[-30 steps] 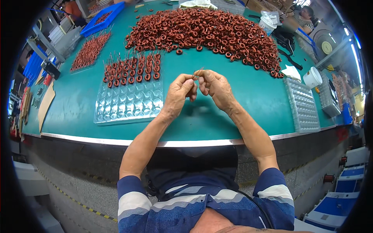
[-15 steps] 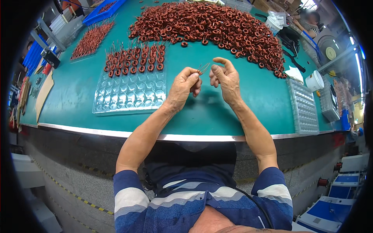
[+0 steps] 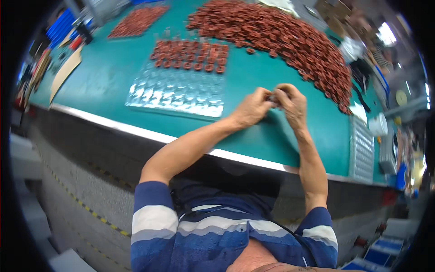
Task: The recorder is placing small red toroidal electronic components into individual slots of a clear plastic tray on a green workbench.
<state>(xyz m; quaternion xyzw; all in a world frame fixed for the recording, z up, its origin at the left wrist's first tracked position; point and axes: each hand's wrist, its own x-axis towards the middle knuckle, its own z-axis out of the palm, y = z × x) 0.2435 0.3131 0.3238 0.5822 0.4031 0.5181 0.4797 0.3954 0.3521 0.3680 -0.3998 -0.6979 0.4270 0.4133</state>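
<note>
Green flat-topped workbench (image 3: 102, 77) spans the view, with a straight pale strip (image 3: 249, 160) as its near edge, sloping down to the right.

Far left: bent tan flat sheet (image 3: 65, 75) by the bench's left side, probably parked out of the working area. Next, far side: flat batch of reddish-brown parts (image 3: 138, 21).

Then a clear moulded plastic tray (image 3: 174, 93) with rows of round cups. Red-brown ring-shaped coils (image 3: 189, 54) sit in its far rows; near rows show glossy plastic. Far-first loading probably keeps arms off seated coils. Green gap between tray and left fingers, so sideways room looks OK.

Left hand (image 3: 251, 108): fingertips pinched on a small blurred part (image 3: 273, 98), can't ID it. Right hand (image 3: 292, 103): fingers curled in at the same spot; can't tell if they grip it too. Two-handed hold likely steadies something small.

Big heap of red-brown ring coils (image 3: 276, 35) arcs behind the hands and off right, likely kept within reach; green lane separates it from the right hand.

Far right: clear ribbed plastic trays (image 3: 362, 149), white round tub (image 3: 377, 124) just beside. Tighter that side.
</note>
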